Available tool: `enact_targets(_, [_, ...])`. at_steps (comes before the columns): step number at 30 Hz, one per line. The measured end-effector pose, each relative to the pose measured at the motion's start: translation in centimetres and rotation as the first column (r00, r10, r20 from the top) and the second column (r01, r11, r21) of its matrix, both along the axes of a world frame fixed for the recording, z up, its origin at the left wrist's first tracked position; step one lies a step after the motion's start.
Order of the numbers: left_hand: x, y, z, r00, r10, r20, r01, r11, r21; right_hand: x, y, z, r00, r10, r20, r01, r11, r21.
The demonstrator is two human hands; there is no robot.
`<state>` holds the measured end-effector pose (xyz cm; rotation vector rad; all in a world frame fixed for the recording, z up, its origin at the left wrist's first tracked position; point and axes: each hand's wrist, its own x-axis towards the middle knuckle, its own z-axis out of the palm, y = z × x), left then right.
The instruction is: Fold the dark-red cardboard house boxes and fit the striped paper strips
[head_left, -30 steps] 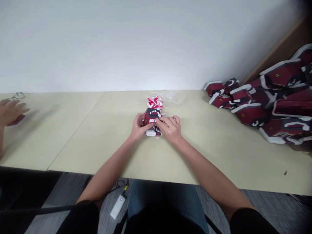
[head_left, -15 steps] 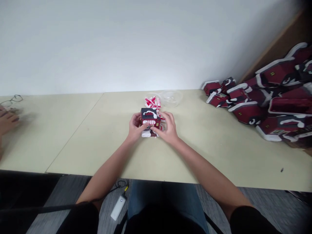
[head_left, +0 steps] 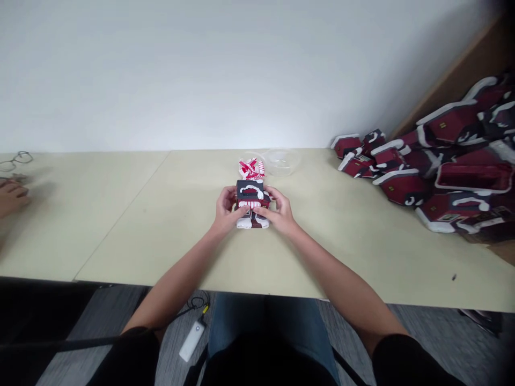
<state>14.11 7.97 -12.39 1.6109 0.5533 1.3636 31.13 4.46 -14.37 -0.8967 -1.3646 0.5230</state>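
Note:
Between my hands is a small model house (head_left: 252, 191) with a dark roof, white snow-like trim, dark red walls and a red-and-white striped awning. My left hand (head_left: 227, 210) grips its left side, the thumb lying across the front. On the other side my right hand (head_left: 280, 210) holds it, fingers around the wall and thumb on the front near the awning. Just behind the house lie several red-and-white striped pieces (head_left: 251, 168), partly in a clear plastic container (head_left: 280, 162).
Many similar model houses (head_left: 406, 185) are heaped at the right, by a brown cardboard box (head_left: 426, 115). At the far left are another person's hand (head_left: 13, 197) and eyeglasses (head_left: 18, 159). A small dark bit (head_left: 454, 277) lies near the table's (head_left: 362, 257) right front. A white power bank (head_left: 192, 341) hangs below.
The model house has turned to face me more squarely, and both thumbs have shifted on its front. The striped pieces behind it are less covered by my right hand.

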Motion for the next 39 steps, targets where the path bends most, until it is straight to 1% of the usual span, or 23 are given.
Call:
enact_targets(5, [-0.1, 0.2, -0.1, 1.000, 0.009, -0.001, -0.009, 1.000, 0.025, -0.2, 0.1, 0.2, 1.000, 0.026, 0.007, -0.026, 0.999, 0.019])
enact_targets(7, [-0.4, 0.6, -0.1, 0.999, 0.037, -0.001, -0.037, 0.999, 0.040, -0.4, 0.1, 0.4, 0.998, 0.059, 0.024, -0.059, 0.998, 0.008])
enact_targets(9, [-0.8, 1.0, 0.1, 0.997, 0.079, -0.013, -0.078, 0.995, 0.054, -0.3, 0.2, 0.6, 0.993, 0.073, 0.094, -0.074, 0.997, 0.006])
enact_targets(10, [-1.3, 1.2, 0.2, 0.994, 0.107, -0.017, -0.106, 0.992, 0.063, 0.1, 0.1, 0.7, 0.987, 0.055, 0.152, -0.057, 0.998, 0.012])
enact_targets(12, [-2.7, 1.5, 0.6, 0.983, 0.183, -0.009, -0.182, 0.981, 0.074, 1.9, -0.2, 0.8, 0.961, -0.030, 0.275, 0.022, 0.999, 0.031])
enact_targets(14, [-5.3, 1.9, 1.0, 0.951, 0.309, 0.033, -0.310, 0.949, 0.059, 5.2, -1.1, 0.7, 0.924, -0.130, 0.360, 0.126, 0.991, 0.034])
enact_targets(15, [-7.0, 2.1, 1.2, 0.918, 0.393, 0.059, -0.395, 0.918, 0.041, 7.4, -1.7, 0.4, 0.907, -0.172, 0.385, 0.175, 0.984, 0.027])
enact_targets(17, [-11.3, 2.6, 1.6, 0.811, 0.577, 0.093, -0.580, 0.815, -0.003, 12.3, -3.6, -0.2, 0.863, -0.265, 0.431, 0.284, 0.959, 0.021])
enact_targets(18, [-13.7, 2.9, 1.8, 0.730, 0.678, 0.090, -0.679, 0.734, -0.022, 14.8, -4.9, -0.7, 0.833, -0.319, 0.452, 0.344, 0.938, 0.028])
enact_targets(19, [-16.2, 3.2, 1.9, 0.621, 0.780, 0.078, -0.779, 0.625, -0.042, 17.1, -6.3, -1.2, 0.801, -0.374, 0.468, 0.404, 0.914, 0.038])
enact_targets(20, [-18.8, 3.4, 2.0, 0.485, 0.872, 0.057, -0.870, 0.488, -0.064, 19.1, -7.8, -1.7, 0.769, -0.425, 0.478, 0.466, 0.884, 0.037])
enact_targets(21, [-21.3, 3.7, 2.0, 0.331, 0.943, 0.030, -0.939, 0.333, -0.090, 20.8, -9.5, -2.3, 0.734, -0.478, 0.483, 0.536, 0.844, 0.021])
enact_targets(22, [-23.6, 3.8, 2.0, 0.205, 0.979, 0.007, -0.972, 0.205, -0.117, 22.0, -11.1, -2.9, 0.695, -0.529, 0.487, 0.605, 0.796, 0.001])
enact_targets(23, [-25.7, 3.9, 1.9, 0.112, 0.994, -0.020, -0.986, 0.108, -0.129, 22.7, -12.7, -3.6, 0.666, -0.565, 0.486, 0.656, 0.754, -0.022])
enact_targets(24, [-27.5, 4.0, 1.9, 0.039, 0.998, -0.046, -0.990, 0.033, -0.137, 22.9, -14.2, -4.4, 0.637, -0.615, 0.465, 0.706, 0.708, -0.030])
enact_targets(25, [-28.9, 4.0, 1.8, -0.006, 0.998, -0.064, -0.990, -0.015, -0.144, 22.8, -15.6, -5.1, 0.613, -0.649, 0.450, 0.734, 0.679, -0.019])
enact_targets(26, [-30.1, 4.0, 1.8, -0.034, 0.996, -0.080, -0.989, -0.045, -0.144, 22.3, -16.7, -5.8, 0.594, -0.665, 0.452, 0.744, 0.669, 0.007])
enact_targets(28, [-31.6, 3.9, 1.9, -0.055, 0.992, -0.116, -0.989, -0.070, -0.130, 20.9, -18.3, -6.9, 0.554, -0.680, 0.480, 0.746, 0.661, 0.077])
enact_targets(30, [-32.1, 4.0, 2.5, -0.046, 0.983, -0.179, -0.993, -0.065, -0.103, 19.5, -18.9, -7.6, 0.514, -0.679, 0.524, 0.728, 0.668, 0.153])
enact_targets(33, [-31.7, 4.2, 3.7, -0.035, 0.950, -0.310, -0.992, -0.072, -0.109, 18.5, -18.8, -7.7, 0.453, -0.702, 0.550, 0.702, 0.661, 0.266])
enact_targets(36, [-30.1, 4.4, 4.7, -0.070, 0.928, -0.366, -0.987, -0.117, -0.108, 18.6, -18.4, -7.6, 0.404, -0.723, 0.560, 0.692, 0.642, 0.330])
enact_targets(38, [-28.4, 4.3, 4.8, -0.069, 0.939, -0.336, -0.992, -0.099, -0.074, 18.9, -18.3, -7.8, 0.400, -0.713, 0.576, 0.687, 0.649, 0.326])
enact_targets(39, [-27.3, 4.2, 4.7, -0.039, 0.950, -0.310, -0.999, -0.047, -0.018, 19.1, -18.2, -7.9, 0.405, -0.709, 0.578, 0.693, 0.650, 0.311])
